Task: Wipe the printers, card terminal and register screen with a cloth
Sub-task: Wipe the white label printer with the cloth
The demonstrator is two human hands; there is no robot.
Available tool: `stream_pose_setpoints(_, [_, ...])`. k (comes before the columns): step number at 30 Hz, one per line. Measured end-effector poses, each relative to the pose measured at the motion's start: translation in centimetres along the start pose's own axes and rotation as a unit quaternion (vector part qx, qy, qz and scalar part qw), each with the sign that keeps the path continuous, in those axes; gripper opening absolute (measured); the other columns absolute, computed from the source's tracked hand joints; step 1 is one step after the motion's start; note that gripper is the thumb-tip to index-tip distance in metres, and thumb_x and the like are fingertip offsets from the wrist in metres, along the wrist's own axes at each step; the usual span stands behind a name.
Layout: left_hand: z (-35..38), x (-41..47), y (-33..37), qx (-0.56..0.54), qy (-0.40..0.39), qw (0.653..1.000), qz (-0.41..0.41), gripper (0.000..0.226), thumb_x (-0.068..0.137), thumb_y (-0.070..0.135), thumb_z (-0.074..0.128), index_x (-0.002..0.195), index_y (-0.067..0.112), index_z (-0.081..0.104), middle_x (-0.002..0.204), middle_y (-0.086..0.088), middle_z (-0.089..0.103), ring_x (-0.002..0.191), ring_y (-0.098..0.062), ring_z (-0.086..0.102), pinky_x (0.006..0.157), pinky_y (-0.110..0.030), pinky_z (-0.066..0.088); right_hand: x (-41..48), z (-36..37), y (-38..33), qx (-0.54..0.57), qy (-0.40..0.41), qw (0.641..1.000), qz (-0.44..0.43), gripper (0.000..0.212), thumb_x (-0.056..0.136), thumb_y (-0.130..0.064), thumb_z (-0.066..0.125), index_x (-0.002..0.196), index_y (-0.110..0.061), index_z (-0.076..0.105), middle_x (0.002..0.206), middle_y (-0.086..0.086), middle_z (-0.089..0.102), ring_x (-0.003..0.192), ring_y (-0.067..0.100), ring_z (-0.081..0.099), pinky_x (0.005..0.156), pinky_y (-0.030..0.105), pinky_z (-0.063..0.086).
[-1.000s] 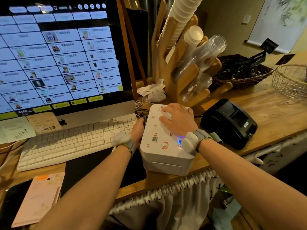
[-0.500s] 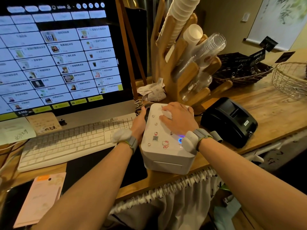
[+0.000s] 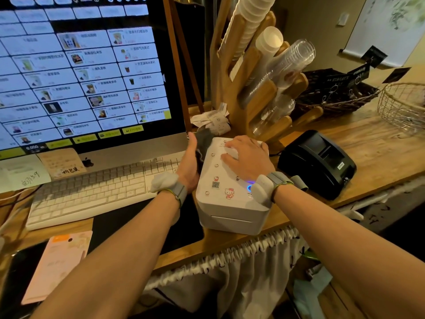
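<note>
A white label printer (image 3: 226, 199) with cartoon stickers and a blue light sits at the counter's front edge. My right hand (image 3: 247, 157) lies flat on its top, fingers spread, holding it down. My left hand (image 3: 190, 162) presses a dark grey cloth (image 3: 203, 143) against the printer's left side, near its back corner. To the right stands a black receipt printer (image 3: 317, 162). The lit register screen (image 3: 87, 72) fills the upper left. No card terminal is visible.
A white keyboard (image 3: 92, 192) lies under the screen. Behind the white printer are crumpled receipts (image 3: 212, 120) and a wooden cup holder (image 3: 250, 72) with paper and plastic cups. A dark wicker basket (image 3: 331, 97) and a wire basket (image 3: 402, 104) sit far right. A pink card (image 3: 57, 265) lies at front left.
My left hand has slid from the middle of the printer's left side toward its back corner, and the dark cloth now shows above it. My right hand has stayed on top.
</note>
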State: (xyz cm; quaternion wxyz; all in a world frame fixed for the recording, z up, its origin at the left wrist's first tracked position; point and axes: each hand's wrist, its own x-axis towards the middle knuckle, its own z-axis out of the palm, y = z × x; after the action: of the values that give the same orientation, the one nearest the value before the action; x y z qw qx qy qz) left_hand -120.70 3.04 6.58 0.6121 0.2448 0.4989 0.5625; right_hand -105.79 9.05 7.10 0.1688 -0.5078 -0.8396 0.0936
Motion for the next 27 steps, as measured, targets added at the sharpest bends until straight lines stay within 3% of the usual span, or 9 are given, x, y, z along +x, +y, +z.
stream_pose_setpoints(3, [-0.9, -0.2, -1.6, 0.079, -0.006, 0.997, -0.021, 0.059, 0.093, 0.066, 0.022, 0.104, 0.027, 0.064, 0.072, 0.001, 0.074, 0.063, -0.014, 0.072, 0.049, -0.02, 0.053, -0.1, 0.0, 0.0, -0.009, 0.006, 1.0, -0.001, 0.046, 0.085, -0.059, 0.036, 0.122, -0.036, 0.05, 0.135, -0.008, 0.045, 0.125, 0.018, 0.042, 0.107, 0.051, 0.02])
stream_pose_setpoints(6, [-1.2, -0.9, -2.2, 0.01, 0.051, 0.999, -0.011, 0.047, 0.095, 0.057, 0.037, 0.101, 0.024, 0.069, 0.089, -0.004, 0.076, 0.077, -0.02, 0.073, 0.058, -0.028, 0.056, -0.1, 0.0, -0.1, -0.009, 0.003, 1.0, 0.003, 0.043, 0.087, -0.057, 0.037, 0.122, -0.036, 0.049, 0.136, -0.008, 0.045, 0.126, 0.018, 0.041, 0.107, 0.051, 0.019])
stream_pose_setpoints(9, [-2.1, -1.8, -4.6, 0.087, 0.113, 0.99, 0.007, 0.028, 0.095, 0.026, 0.053, 0.074, 0.014, 0.067, 0.074, -0.004, 0.073, 0.069, -0.021, 0.068, 0.061, -0.028, 0.052, -0.4, -0.4, -0.3, -0.013, 0.001, 1.0, -0.005, 0.044, 0.089, -0.056, 0.036, 0.124, -0.034, 0.049, 0.136, -0.006, 0.045, 0.126, 0.019, 0.041, 0.108, 0.051, 0.021])
stream_pose_setpoints(11, [-2.1, -2.2, -4.5, 0.085, 0.114, 0.99, 0.015, 0.023, 0.092, 0.016, 0.055, 0.073, 0.012, 0.068, 0.07, -0.003, 0.073, 0.065, -0.019, 0.068, 0.058, -0.027, 0.052, -0.5, -0.7, -0.4, -0.013, 0.002, 1.0, -0.006, 0.043, 0.09, -0.054, 0.036, 0.125, -0.033, 0.048, 0.136, -0.006, 0.044, 0.126, 0.02, 0.041, 0.108, 0.051, 0.021])
stream_pose_setpoints(15, [-1.4, -2.5, -3.3, 0.01, 0.11, 0.994, 0.021, 0.019, 0.094, 0.028, 0.056, 0.093, 0.014, 0.068, 0.076, -0.002, 0.076, 0.069, -0.016, 0.073, 0.06, -0.027, 0.058, -0.6, -1.0, -0.6, -0.008, -0.004, 1.0, -0.008, 0.042, 0.09, -0.053, 0.036, 0.124, -0.032, 0.049, 0.134, -0.005, 0.045, 0.124, 0.021, 0.042, 0.107, 0.05, 0.021])
stream_pose_setpoints(18, [-1.5, -3.8, -4.5, 0.058, 0.105, 0.993, -0.009, 0.021, 0.094, 0.031, 0.057, 0.095, 0.014, 0.069, 0.102, -0.008, 0.074, 0.097, -0.025, 0.069, 0.088, -0.037, 0.055, -0.7, -1.1, -0.6, -0.012, 0.001, 1.0, -0.006, 0.042, 0.089, -0.054, 0.036, 0.123, -0.033, 0.05, 0.132, -0.005, 0.047, 0.122, 0.021, 0.043, 0.105, 0.049, 0.023])
stream_pose_setpoints(21, [-1.0, -4.1, -2.8, -0.022, 0.087, 0.996, 0.016, 0.024, 0.096, 0.028, 0.052, 0.106, 0.013, 0.067, 0.105, -0.009, 0.073, 0.099, -0.027, 0.067, 0.085, -0.039, 0.054, -0.5, -0.9, -0.6, -0.014, -0.006, 1.0, -0.006, 0.042, 0.089, -0.054, 0.036, 0.123, -0.033, 0.049, 0.132, -0.005, 0.047, 0.122, 0.021, 0.043, 0.105, 0.05, 0.023])
stream_pose_setpoints(23, [-1.0, -4.5, -3.1, 0.006, 0.091, 0.996, 0.016, 0.021, 0.095, 0.027, 0.054, 0.097, 0.013, 0.069, 0.098, -0.007, 0.074, 0.101, -0.028, 0.067, 0.084, -0.037, 0.054, -0.6, -0.9, -0.6, -0.015, -0.006, 1.0, -0.008, 0.042, 0.09, -0.054, 0.036, 0.123, -0.032, 0.049, 0.132, -0.004, 0.046, 0.122, 0.022, 0.043, 0.105, 0.05, 0.023])
stream_pose_setpoints(27, [-1.7, -6.0, -5.2, 0.003, 0.102, 0.995, 0.014, 0.029, 0.097, 0.031, 0.051, 0.114, 0.014, 0.067, 0.117, -0.007, 0.07, 0.11, -0.024, 0.064, 0.097, -0.037, 0.049, -0.9, -1.0, -0.6, -0.014, 0.0, 1.0, -0.008, 0.043, 0.088, -0.054, 0.036, 0.122, -0.032, 0.05, 0.131, -0.003, 0.047, 0.12, 0.023, 0.044, 0.103, 0.051, 0.025])
